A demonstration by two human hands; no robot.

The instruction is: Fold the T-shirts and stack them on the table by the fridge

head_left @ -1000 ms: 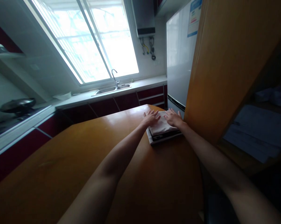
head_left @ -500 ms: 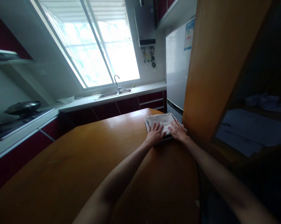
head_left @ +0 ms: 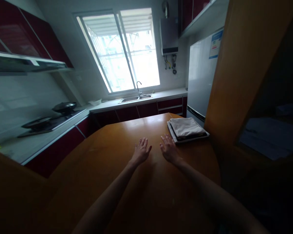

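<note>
A stack of folded cloth (head_left: pixel 186 127), pale on top with a dark layer beneath, lies at the right far edge of the wooden table (head_left: pixel 107 152). My right hand (head_left: pixel 169 149) is open just left of the stack, its fingertips close to the stack's near-left side; whether they touch it I cannot tell. Further left, my left hand (head_left: pixel 141 152) is over the tabletop with its fingers stretched out and holds nothing. Both palms face down.
An orange-brown wooden panel (head_left: pixel 231 65) rises to the right of the table. Behind it stands a white fridge (head_left: pixel 201 71). A counter with a sink (head_left: pixel 129 99) runs under the window, and a stove with pans (head_left: pixel 65 107) is at the left.
Both hands have come off the folded cloth and moved left over the tabletop. The cloth stays on the table. The view has turned left, showing more of the stove side.
</note>
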